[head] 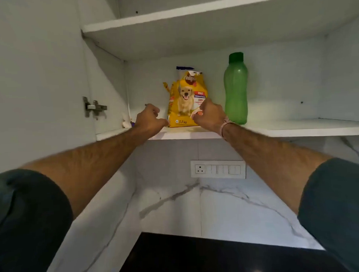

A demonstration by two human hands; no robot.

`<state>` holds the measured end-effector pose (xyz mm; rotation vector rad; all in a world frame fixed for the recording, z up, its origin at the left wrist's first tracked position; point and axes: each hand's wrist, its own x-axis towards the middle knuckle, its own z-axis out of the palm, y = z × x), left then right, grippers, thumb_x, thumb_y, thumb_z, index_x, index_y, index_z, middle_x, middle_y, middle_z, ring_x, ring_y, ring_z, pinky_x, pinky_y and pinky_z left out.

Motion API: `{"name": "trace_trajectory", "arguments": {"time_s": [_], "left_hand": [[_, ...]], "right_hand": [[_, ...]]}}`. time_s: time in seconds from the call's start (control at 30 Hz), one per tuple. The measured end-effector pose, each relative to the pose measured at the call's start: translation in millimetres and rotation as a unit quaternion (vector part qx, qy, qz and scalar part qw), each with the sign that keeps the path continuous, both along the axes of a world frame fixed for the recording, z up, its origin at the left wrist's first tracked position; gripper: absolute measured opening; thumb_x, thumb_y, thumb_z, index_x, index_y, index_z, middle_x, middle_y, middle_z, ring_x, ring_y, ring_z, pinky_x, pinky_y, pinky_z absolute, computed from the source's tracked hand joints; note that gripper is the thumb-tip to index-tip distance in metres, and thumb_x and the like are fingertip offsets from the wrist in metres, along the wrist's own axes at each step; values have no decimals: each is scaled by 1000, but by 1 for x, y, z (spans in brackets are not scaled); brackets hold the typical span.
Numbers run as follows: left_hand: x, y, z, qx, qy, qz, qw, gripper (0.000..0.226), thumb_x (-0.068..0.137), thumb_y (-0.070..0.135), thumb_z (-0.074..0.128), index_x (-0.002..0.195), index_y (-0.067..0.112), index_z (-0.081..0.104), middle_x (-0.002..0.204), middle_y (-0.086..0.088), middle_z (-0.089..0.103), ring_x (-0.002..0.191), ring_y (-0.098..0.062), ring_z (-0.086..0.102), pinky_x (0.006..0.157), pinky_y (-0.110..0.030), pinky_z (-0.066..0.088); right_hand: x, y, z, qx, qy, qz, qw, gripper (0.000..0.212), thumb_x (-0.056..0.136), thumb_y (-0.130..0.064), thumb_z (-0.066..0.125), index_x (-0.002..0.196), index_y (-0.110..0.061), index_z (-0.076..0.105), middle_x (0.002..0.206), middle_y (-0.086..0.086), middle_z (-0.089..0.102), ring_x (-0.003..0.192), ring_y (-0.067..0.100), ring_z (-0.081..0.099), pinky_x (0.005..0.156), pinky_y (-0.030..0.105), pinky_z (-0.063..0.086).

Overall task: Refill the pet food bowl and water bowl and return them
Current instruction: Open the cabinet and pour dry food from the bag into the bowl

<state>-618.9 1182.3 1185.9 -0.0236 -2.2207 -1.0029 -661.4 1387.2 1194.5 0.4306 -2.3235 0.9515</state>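
Note:
A yellow bag of dog food (184, 95) with a puppy printed on it stands upright on the lower shelf (296, 129) of an open white wall cupboard. Both my arms reach up to it. My left hand (150, 119) is at the bag's lower left corner, fingers curled, just touching or nearly touching it. My right hand (210, 114) is at the bag's lower right side, fingers curled against its front. Neither hand clearly grips the bag. A green water bottle (236, 89) stands upright to the right of the bag. No bowls are in view.
An upper shelf (190, 17) hangs above the bag. The cupboard door with a metal hinge (94, 108) stands open at the left. Small white and purple items (127, 121) lie at the shelf's left end. Below are a marble backsplash, a switch panel (218, 169) and a black countertop (199, 257).

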Motion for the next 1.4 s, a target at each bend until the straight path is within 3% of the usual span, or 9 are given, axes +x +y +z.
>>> {"name": "trace_trajectory", "arguments": {"time_s": [0.23, 0.33, 0.47, 0.57, 0.77, 0.97, 1.13, 1.27, 1.4], "left_hand": [[-106, 0, 24, 85, -207, -68, 972, 105, 71, 36, 93, 153, 21, 28, 146, -8, 46, 128, -29, 48, 95, -39, 48], [-133, 0, 33, 75, -248, -108, 960, 108, 71, 32, 92, 154, 21, 24, 138, -2, 50, 125, -25, 50, 96, -37, 48], [-157, 3, 32, 83, -244, -164, 952, 105, 63, 30, 92, 149, 22, 33, 131, 5, 55, 126, -22, 52, 102, -37, 48], [-168, 4, 28, 83, -233, -180, 952, 86, 69, 28, 90, 143, 26, 48, 138, 1, 61, 129, -26, 55, 108, -42, 47], [-162, 2, 23, 102, -209, -183, 955, 71, 69, 22, 91, 132, 26, 60, 129, 0, 68, 121, -26, 62, 102, -41, 51], [-118, -13, 22, 122, -208, -226, 944, 81, 63, 17, 89, 138, 22, 58, 132, -2, 69, 124, -27, 61, 112, -46, 46], [-67, -27, 21, 134, -202, -241, 940, 70, 74, 12, 84, 138, 21, 56, 130, -2, 69, 122, -25, 62, 108, -40, 49], [-31, -40, 19, 154, -177, -258, 937, 77, 60, 16, 87, 133, 20, 61, 124, -2, 72, 117, -24, 65, 93, -32, 55], [-3, -52, 7, 193, -121, -272, 935, 84, 54, 15, 91, 133, 13, 62, 124, -6, 74, 117, -30, 67, 105, -42, 52]], "right_hand": [[-88, 9, 30, 56, -174, 18, 983, 71, 81, -21, 84, 139, -6, 44, 129, 12, 59, 112, 30, 59, 78, 36, 57], [-115, 8, 44, 80, -266, 59, 959, 69, 82, -16, 85, 142, -7, 52, 146, 12, 53, 130, 33, 52, 103, 45, 54], [-142, 5, 54, 41, -324, 89, 941, 85, 74, -10, 91, 147, -12, 49, 158, 12, 42, 145, 35, 37, 110, 52, 48], [-154, 8, 53, -3, -332, 111, 937, 91, 65, -9, 94, 145, -16, 51, 156, 13, 44, 146, 36, 37, 111, 55, 46], [-154, 20, 46, -43, -341, 143, 928, 68, 68, -10, 92, 129, -17, 63, 136, 8, 62, 132, 31, 52, 112, 49, 45], [-113, 23, 40, -59, -345, 146, 925, 72, 67, -21, 91, 132, -18, 60, 142, 9, 58, 132, 32, 50, 104, 42, 45], [-66, 18, 34, -107, -339, 193, 914, 61, 78, -14, 85, 132, -18, 58, 141, 8, 60, 133, 33, 49, 118, 48, 35], [-20, 5, 27, -157, -319, 250, 901, 48, 79, -10, 82, 124, -13, 65, 126, 11, 71, 118, 30, 63, 97, 42, 54], [20, -9, 18, -219, -281, 275, 893, 58, 77, -4, 84, 130, -3, 60, 125, 18, 71, 108, 31, 71, 86, 42, 63]]}}
